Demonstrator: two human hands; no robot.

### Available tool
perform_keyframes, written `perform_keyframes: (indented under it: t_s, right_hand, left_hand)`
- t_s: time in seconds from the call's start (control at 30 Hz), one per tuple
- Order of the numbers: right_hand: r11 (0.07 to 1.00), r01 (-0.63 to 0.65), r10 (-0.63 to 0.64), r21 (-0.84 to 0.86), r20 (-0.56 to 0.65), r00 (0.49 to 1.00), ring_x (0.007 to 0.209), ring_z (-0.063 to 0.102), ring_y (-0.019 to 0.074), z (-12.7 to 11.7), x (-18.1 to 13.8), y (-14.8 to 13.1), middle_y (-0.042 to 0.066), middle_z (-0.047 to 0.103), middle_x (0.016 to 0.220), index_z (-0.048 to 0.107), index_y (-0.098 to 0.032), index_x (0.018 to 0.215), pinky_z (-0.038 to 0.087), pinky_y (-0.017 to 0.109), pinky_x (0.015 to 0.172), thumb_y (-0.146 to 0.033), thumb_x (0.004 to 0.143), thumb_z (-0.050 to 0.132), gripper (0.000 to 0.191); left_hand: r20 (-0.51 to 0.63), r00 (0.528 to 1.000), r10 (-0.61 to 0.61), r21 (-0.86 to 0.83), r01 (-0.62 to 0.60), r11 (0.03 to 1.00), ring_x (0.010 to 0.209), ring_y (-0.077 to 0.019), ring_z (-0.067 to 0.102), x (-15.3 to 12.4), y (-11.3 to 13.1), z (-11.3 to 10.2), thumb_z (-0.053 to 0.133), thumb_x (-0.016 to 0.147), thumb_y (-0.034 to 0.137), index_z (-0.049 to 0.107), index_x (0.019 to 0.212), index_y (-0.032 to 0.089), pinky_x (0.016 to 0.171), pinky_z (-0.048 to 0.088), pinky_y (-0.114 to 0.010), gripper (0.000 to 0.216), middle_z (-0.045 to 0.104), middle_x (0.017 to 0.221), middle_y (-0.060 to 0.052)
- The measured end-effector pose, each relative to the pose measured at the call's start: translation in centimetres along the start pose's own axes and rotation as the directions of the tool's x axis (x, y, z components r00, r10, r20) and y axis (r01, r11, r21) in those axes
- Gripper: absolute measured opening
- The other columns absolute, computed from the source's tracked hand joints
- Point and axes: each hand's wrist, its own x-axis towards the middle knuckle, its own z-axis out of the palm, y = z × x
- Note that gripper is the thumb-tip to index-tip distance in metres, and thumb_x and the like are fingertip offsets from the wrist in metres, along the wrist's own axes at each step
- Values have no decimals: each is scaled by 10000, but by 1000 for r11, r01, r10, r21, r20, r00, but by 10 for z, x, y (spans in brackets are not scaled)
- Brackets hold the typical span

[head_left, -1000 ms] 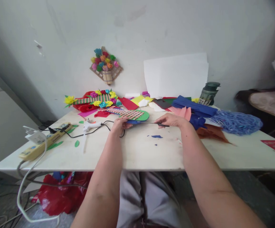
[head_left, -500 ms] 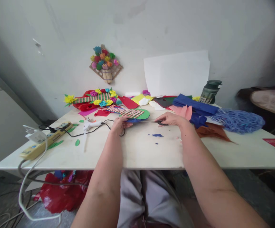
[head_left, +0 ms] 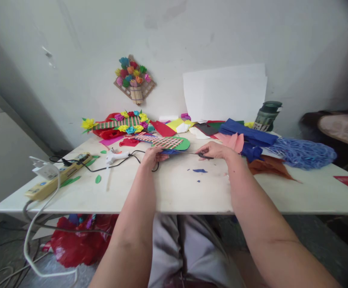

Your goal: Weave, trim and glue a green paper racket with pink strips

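Nearest: front edge of the desk [head_left: 192, 196], both forearms over it. Then a few loose blue scraps [head_left: 200, 171], lying btwn the hands & a bit short of them.

L hand [head_left: 153, 157] grips the near side of the green lattice piece [head_left: 167, 142], w/ the blue sheet [head_left: 171, 152] under it. R hand [head_left: 212, 150] is wrapped round the handles of the scissors [head_left: 205, 156], off the piece's R end.

Key relation: piece lies btwn the hands & just beyond, long axis mostly L–R, rounded green end to the R, i.e. toward the scissors. L hand is nearer (touching); R hand stands apart, only the blades bridging the gap. Blades pt L, approx. along the blue sheet's near edge; can't tell if parted.

Farther back: flowered lattice [head_left: 107, 126] on the L, folded blue paper [head_left: 247, 135] on the R.
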Motion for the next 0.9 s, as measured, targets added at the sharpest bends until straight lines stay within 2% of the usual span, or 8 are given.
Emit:
perform_keyframes:
  t_s: [0.2,0.3,0.43,0.6,0.9]
  right_hand:
    - [996,-87,89,-33,49,995,592,583,110,0,-2,-7,43,692,777,675,-178,1012,466,206,548,-237,602,652,416]
    - [993,-57,61,-99,31,998,626,581,126,0,-1,-6,35,692,794,688,-191,988,452,211,561,-259,574,674,420]
    - [977,-21,4,-212,-78,997,679,579,140,2,0,-6,14,694,818,705,-241,947,430,211,593,-257,567,675,381]
    - [933,-46,-2,-356,-134,991,647,562,130,7,4,-4,-1,694,808,693,-269,973,383,202,539,-288,577,665,398]
    - [926,-30,-23,-375,-137,990,739,595,129,0,2,5,-7,698,897,676,-261,1008,407,181,587,-238,620,634,392]
  left_hand:
    - [18,1000,10,27,-11,1000,549,-207,646,-3,-1,1,541,671,150,596,904,78,503,511,-261,250,661,617,-110]
    - [23,1000,14,34,-15,999,565,-218,651,-2,-1,2,548,656,137,597,870,77,515,517,-275,227,663,632,-119]
    - [14,1000,21,37,-22,999,560,-224,649,-2,-1,2,545,643,121,592,829,83,494,513,-274,196,658,612,-110]
    - [4,999,38,40,-38,998,562,-211,647,-2,-1,3,535,641,111,590,823,88,519,516,-277,191,651,606,-103]
    - [2,998,68,19,-68,998,558,-213,643,1,-3,2,546,627,128,579,774,107,513,518,-285,152,642,605,-81]
